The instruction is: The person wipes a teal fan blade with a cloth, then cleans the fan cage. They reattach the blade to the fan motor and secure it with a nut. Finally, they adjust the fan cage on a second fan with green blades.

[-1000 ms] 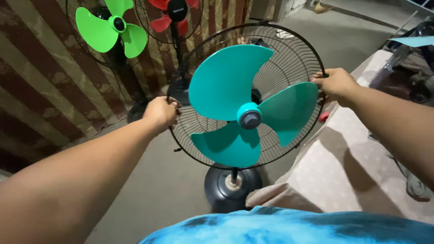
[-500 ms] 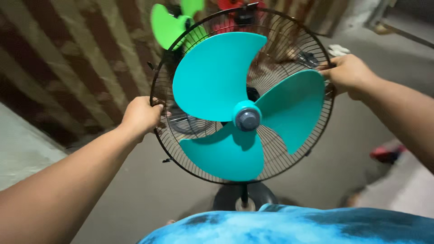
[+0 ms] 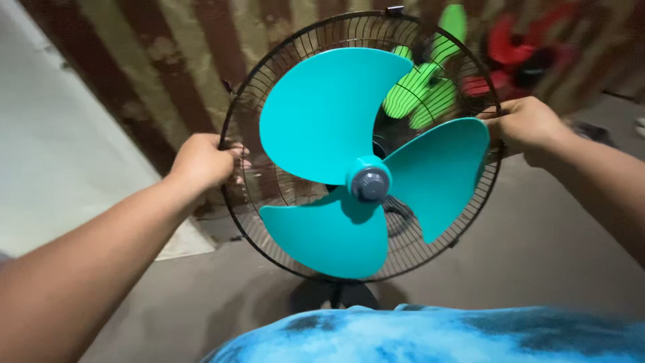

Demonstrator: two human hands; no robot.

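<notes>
I'm stretching both arms out, left hand [image 3: 200,161] and right hand [image 3: 529,126] each gripping the black fan guard [image 3: 269,87] rim, teal blades [image 3: 322,114] facing me, green fan [image 3: 420,84] now showing behind it.

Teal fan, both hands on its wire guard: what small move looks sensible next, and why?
Probably set it down level. The left hand and right hand grip opposite sides of the black wire guard of the teal fan, whose base shows only partly, low behind the shirt.
</notes>
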